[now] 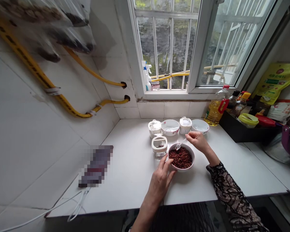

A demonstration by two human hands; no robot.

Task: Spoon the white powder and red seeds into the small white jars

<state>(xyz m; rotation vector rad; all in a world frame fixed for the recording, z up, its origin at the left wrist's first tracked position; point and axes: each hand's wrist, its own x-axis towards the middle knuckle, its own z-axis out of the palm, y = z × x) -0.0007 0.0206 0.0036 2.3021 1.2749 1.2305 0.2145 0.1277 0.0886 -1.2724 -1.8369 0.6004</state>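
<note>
A white bowl (185,169) stands on the counter, filled with dark red-brown granules that look like Sichuan peppercorns (182,158). My left hand (160,177) grips the bowl's near left side, fingers along the rim and thumb at the front. Between the fingers of my right hand (197,140) is the handle of a small whitish spoon (178,147), its head over the far left part of the peppercorns. Just left of the bowl sits a clear jar (159,148) with a cream-rimmed lid; a little dark content shows through it.
Behind stand two lidded jars (155,129) (185,125), a white bowl with a spoon (170,128) and another white bowl (200,126). An oil bottle (214,109), a black condiment box (241,132) and a kettle (284,146) line the right. A pixelated dark object (96,166) and white cable (78,204) lie left.
</note>
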